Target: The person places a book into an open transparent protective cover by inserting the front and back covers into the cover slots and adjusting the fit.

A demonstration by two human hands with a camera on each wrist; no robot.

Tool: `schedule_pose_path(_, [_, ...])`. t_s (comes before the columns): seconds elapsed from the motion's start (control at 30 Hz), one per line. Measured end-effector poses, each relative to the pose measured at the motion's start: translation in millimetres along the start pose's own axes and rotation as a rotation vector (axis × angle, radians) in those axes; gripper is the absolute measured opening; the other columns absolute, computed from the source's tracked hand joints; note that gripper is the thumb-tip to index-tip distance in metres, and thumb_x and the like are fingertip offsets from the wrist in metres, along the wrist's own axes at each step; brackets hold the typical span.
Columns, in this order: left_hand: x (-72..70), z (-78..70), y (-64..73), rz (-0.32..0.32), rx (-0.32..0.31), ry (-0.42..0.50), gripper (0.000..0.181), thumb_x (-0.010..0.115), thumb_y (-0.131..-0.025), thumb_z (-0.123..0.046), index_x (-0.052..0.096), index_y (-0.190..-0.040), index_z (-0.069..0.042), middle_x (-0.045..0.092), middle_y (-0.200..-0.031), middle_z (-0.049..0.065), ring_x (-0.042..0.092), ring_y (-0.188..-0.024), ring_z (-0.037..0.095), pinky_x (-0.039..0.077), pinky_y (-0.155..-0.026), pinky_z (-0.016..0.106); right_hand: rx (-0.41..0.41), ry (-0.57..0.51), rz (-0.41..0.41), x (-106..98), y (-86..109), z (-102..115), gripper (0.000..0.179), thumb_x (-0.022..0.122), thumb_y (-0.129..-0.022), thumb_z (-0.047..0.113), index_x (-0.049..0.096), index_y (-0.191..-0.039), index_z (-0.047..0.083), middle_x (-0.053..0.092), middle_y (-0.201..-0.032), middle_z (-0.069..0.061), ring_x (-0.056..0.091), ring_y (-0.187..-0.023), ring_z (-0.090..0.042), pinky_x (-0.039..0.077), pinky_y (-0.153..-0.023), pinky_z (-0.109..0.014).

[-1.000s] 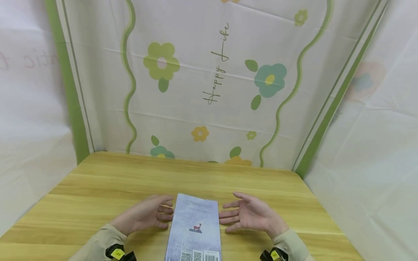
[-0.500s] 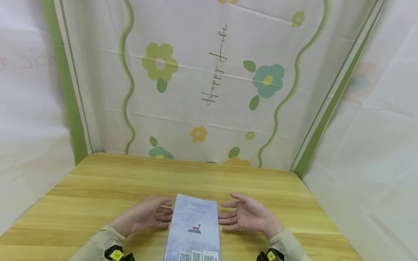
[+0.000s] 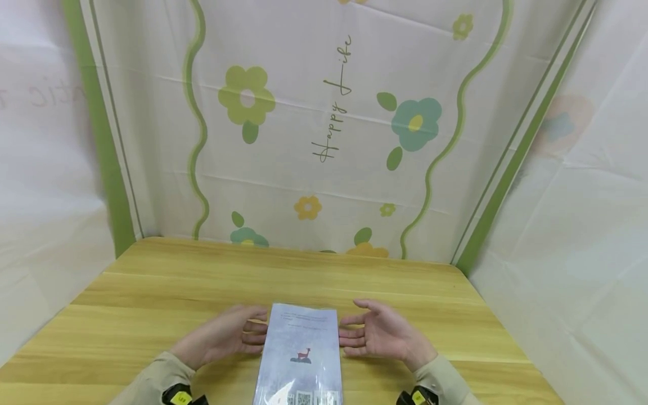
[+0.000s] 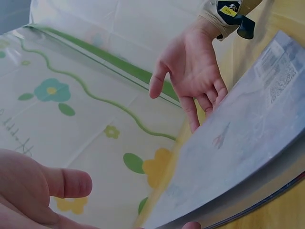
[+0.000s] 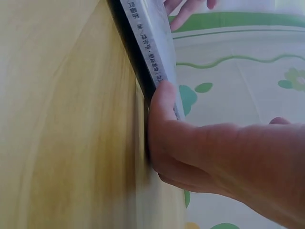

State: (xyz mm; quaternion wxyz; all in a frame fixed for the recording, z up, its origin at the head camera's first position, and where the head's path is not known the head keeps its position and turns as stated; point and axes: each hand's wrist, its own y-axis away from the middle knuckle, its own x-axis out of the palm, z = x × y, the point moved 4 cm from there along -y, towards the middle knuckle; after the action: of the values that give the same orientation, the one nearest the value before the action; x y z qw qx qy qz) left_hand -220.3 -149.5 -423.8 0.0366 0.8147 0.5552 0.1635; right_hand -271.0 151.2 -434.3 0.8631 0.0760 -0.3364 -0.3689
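A pale blue book (image 3: pixel 311 334) lies on the wooden table with its back cover up, showing a small red animal and codes at the near end. My left hand (image 3: pixel 225 334) is at its left edge, fingers loosely extended. On the other side my right hand (image 3: pixel 387 334) has its fingertips at the right edge, palm turned inward. The left wrist view shows the page edges of the book (image 4: pixel 228 138) and the thumb of my left hand (image 4: pixel 28 191) held apart from it. In the right wrist view, fingers of my right hand (image 5: pixel 200 148) touch the printed spine (image 5: pixel 145 40).
The wooden table (image 3: pixel 177 287) extends behind and to both sides of the book. A white curtain (image 3: pixel 293 152) with printed flowers and lettering hangs behind the table, and pale sheets (image 3: pixel 572 225) flank the sides. Each wrist wears a black strap with a yellow label.
The book has turned slightly, and a bright glare now shows on its cover near the codes. My right hand has shifted a little to the left; the left hand barely moves.
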Motion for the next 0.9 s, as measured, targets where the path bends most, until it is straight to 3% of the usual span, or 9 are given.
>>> schedule_pose_path(0.3, [3.1,-0.3,-0.1,0.021,0.014,-0.016,0.055,0.052,-0.101,-0.033,0.046,-0.127,0.015,0.055,-0.121,0.031,0.058,-0.109,0.036,0.049,-0.095,0.048,-0.049,0.064,-0.045,1.9,-5.7,-4.3,0.061,0.043,-0.103,0.034,0.031,-0.136,-0.017,0.042,-0.126,-0.028,0.046,-0.116,-0.034,0.035,-0.108,-0.046])
schedule_pose_path(0.63, [4.4,-0.2,-0.3,0.037,0.025,-0.046,0.060,0.049,-0.102,-0.034,0.042,-0.134,0.017,0.058,-0.122,0.028,0.057,-0.113,0.039,0.048,-0.095,0.049,-0.101,0.149,-0.080,3.8,-11.8,-8.3,0.035,0.043,-0.103,0.025,0.051,-0.117,-0.006,0.051,-0.120,-0.022,0.053,-0.110,-0.032,0.040,-0.103,-0.045])
schedule_pose_path(0.77, [4.9,-0.4,-0.4,0.044,0.027,-0.042,0.061,0.051,-0.102,-0.035,0.043,-0.133,0.016,0.058,-0.122,0.028,0.057,-0.113,0.039,0.048,-0.095,0.049,-0.099,0.129,-0.051,5.0,-15.2,-9.5,0.023,0.044,-0.102,0.021,0.052,-0.110,0.000,0.052,-0.119,-0.022,0.053,-0.110,-0.032,0.041,-0.103,-0.046])
schedule_pose_path(0.9, [6.0,-0.5,-0.5,0.045,0.024,-0.030,0.063,0.051,-0.101,-0.036,0.041,-0.134,0.017,0.057,-0.123,0.030,0.056,-0.115,0.041,0.048,-0.095,0.049,-0.094,0.137,-0.002,8.9,-16.9,-10.0,0.027,0.043,-0.102,0.016,0.048,-0.120,-0.003,0.052,-0.123,-0.024,0.054,-0.111,-0.032,0.042,-0.103,-0.045])
